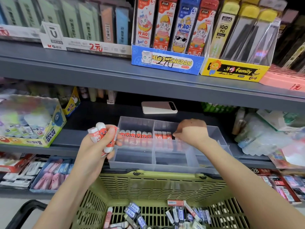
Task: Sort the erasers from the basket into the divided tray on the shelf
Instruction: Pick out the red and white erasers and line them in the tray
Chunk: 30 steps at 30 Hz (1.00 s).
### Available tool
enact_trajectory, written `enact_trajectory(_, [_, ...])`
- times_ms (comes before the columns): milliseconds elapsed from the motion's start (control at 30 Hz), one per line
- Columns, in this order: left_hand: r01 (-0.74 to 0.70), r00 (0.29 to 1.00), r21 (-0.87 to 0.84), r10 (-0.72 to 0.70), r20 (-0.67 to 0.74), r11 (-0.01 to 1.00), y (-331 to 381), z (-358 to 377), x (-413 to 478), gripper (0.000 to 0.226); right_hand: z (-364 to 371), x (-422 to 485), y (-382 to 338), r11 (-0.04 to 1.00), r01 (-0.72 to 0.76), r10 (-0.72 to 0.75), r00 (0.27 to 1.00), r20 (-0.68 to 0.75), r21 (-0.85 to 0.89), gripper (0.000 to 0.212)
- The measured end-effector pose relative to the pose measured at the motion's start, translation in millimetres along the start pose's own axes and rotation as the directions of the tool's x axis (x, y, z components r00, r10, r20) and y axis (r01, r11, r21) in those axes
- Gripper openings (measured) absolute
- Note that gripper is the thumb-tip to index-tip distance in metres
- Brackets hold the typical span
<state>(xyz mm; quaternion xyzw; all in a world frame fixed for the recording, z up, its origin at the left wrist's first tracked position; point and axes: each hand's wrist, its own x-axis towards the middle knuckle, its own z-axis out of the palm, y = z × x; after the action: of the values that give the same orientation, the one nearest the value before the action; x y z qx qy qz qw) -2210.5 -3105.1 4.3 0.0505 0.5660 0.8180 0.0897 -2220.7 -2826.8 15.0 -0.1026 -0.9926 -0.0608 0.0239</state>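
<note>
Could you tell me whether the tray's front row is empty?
Empty: the front compartments of the tray show bare floors; erasers stand only in the back row.

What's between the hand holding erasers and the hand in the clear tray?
Head view: a row of red-and-white erasers stands in the clear plastic divided tray, between the left hand and the right hand.

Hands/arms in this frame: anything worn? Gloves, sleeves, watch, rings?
Nothing visible. The left hand and right hand are bare, with no gloves or rings. No watch or band shows at either wrist. The left forearm and right forearm are uncovered to the frame edge, with no sleeves in view.
</note>
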Motion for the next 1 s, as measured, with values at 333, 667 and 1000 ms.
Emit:
enact_trajectory(333, [0.114, 0.983, -0.150, -0.090, 0.158, 0.982, 8.6, 25.3, 1.0, 0.019, -4.7, 3.2, -1.2, 0.995, -0.096, 0.093, 0.989, 0.116, 0.019, 0.021])
enact_trajectory(667, [0.114, 0.945, 0.052, -0.124, 0.301, 0.992, 9.5, 52.6, -7.1, 0.012, -71.7, -64.5, -43.3, 0.166, 0.016, -0.260, 0.965, 0.028, 0.986, 0.010])
enact_trajectory(1000, [0.017, 0.949, 0.285, -0.105, 0.297, 0.958, 3.2, 76.3, -8.7, 0.031, -62.9, -75.5, -18.3, 0.215, 0.026, -0.316, 0.948, 0.044, 0.976, 0.033])
